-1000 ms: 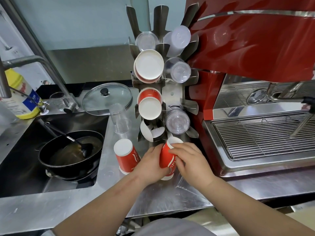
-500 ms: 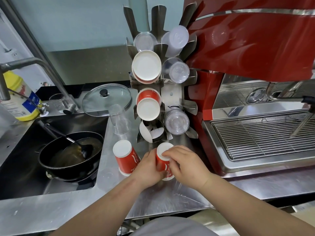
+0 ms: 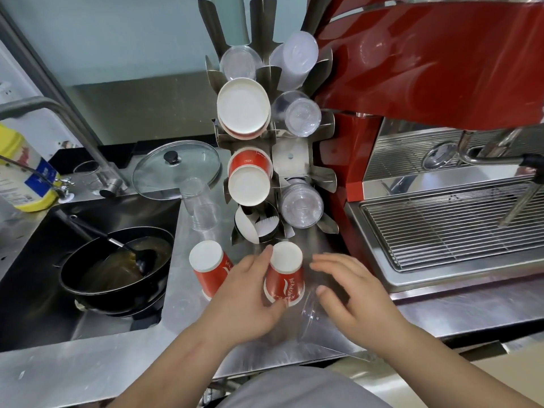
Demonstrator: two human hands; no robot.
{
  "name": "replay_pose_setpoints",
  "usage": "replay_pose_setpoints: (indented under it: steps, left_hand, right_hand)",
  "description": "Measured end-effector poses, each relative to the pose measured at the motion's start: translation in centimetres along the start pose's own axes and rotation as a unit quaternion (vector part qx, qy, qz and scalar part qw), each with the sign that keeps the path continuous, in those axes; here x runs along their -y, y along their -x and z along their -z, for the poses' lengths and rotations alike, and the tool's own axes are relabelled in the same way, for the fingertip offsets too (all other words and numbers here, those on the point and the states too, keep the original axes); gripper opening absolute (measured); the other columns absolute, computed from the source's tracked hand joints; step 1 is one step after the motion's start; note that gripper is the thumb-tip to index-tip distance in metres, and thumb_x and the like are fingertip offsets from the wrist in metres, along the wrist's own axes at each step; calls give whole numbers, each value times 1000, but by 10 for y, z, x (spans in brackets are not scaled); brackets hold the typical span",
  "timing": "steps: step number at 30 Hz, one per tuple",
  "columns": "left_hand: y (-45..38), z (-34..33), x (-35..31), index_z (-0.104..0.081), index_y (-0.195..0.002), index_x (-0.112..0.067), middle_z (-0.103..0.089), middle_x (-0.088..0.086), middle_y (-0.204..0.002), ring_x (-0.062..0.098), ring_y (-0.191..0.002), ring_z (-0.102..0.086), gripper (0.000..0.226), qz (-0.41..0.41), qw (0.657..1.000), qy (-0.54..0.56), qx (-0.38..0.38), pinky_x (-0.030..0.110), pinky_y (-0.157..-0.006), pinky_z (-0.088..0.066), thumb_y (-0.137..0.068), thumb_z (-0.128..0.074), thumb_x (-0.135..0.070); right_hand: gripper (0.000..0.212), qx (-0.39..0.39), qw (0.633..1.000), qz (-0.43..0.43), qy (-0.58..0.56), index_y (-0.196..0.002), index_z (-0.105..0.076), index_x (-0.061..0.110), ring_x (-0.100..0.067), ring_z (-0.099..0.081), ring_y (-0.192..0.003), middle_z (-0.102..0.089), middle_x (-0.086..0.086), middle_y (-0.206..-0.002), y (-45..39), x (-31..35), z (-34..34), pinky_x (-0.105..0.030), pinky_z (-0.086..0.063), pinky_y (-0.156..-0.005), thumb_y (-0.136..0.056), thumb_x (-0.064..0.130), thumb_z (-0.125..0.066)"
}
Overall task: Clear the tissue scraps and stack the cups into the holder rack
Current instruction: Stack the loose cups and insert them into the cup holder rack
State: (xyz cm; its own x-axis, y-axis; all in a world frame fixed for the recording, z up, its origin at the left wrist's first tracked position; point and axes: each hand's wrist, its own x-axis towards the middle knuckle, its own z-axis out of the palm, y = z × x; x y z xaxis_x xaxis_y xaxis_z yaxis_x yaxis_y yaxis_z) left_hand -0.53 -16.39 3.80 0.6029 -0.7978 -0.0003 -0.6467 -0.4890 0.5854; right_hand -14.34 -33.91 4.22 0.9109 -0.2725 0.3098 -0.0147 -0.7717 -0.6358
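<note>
Head view: hands at an upturned red cup on the counter.

Left hand cups its side; right hand hovers spread, empty. The holder rack stands just beyond, the cup upright between.

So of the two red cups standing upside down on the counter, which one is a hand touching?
The right red cup, in front of the rack: the left hand holds its side. The left red cup stands apart, untouched.
</note>
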Motion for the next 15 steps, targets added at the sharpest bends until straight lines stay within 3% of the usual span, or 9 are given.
replay_pose_setpoints:
  steps: [3,6,11,15]
  left_hand:
    - [16,6,-18,-31,-147,-28,-45,-7,-135,11,-123,-42,80,-82,996,-19,-36,15,-104,-26,-76,-62,-47]
    - [18,3,-31,-34,-144,-24,-41,-9,-133,10,-122,-38,76,-138,990,-39,-10,7,-105,-17,-76,-61,-45]
    - [8,-17,-39,-38,-143,-18,-48,1,-139,14,-128,-41,74,-220,968,-78,94,23,-109,-32,-78,-64,-41]
    - [-1,-35,-38,-44,-140,-14,-53,6,-139,22,-129,-48,74,-243,944,-141,171,26,-110,-25,-75,-68,-41]
  right_hand:
    - [46,35,999,-29,21,-126,-56,24,4,-40,-126,-51,19,-130,29,-3,10,-10,-27,-106,-83,38,-54]
    - [59,82,993,-63,52,-135,-47,28,6,-33,-129,-41,22,-137,54,-12,10,-5,-21,-105,-80,49,-54]
    - [71,103,982,-111,115,-134,-50,22,-14,-50,-123,-53,4,-134,78,-25,3,-26,-35,-101,-70,53,-58]
    - [76,106,973,-148,139,-132,-52,22,-24,-58,-117,-58,-3,-129,89,-35,-5,-31,-43,-97,-63,54,-60]
